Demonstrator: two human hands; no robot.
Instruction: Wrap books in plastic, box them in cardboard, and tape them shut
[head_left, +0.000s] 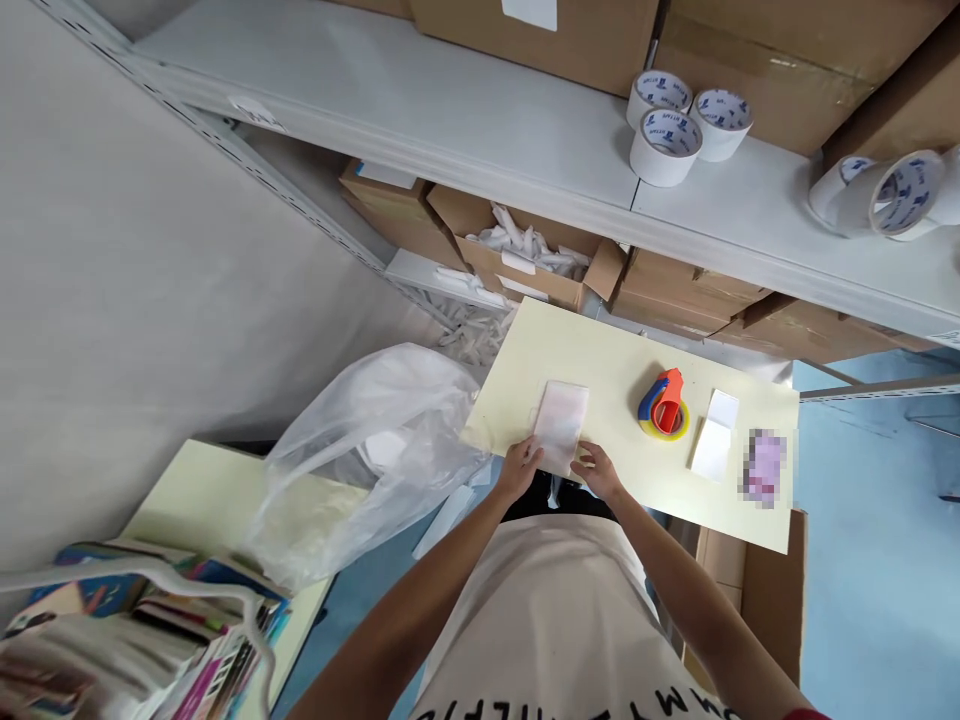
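A flat, whitish rectangular packet (561,428) lies near the front edge of the cream table (600,345). At its lower left corner, my left hand (519,470) has its fingers closed on the edge. My right hand (598,470) is at the lower right side, its fingers apart and touching or very near the packet. To the right stands an orange and blue tape dispenser (666,403) with a yellowish roll. Beyond it lie a stack of white slips (714,440) and a pixelated purple item (765,466).
A translucent plastic bag (375,450) bulges left of the table, above books (202,640). Ahead, a grey shelf (450,110) carries white tape rolls (666,147) and cardboard boxes (540,35). Below it, an open box (525,265) holds white rolled pieces. Another carton (776,590) stands under the table's right side.
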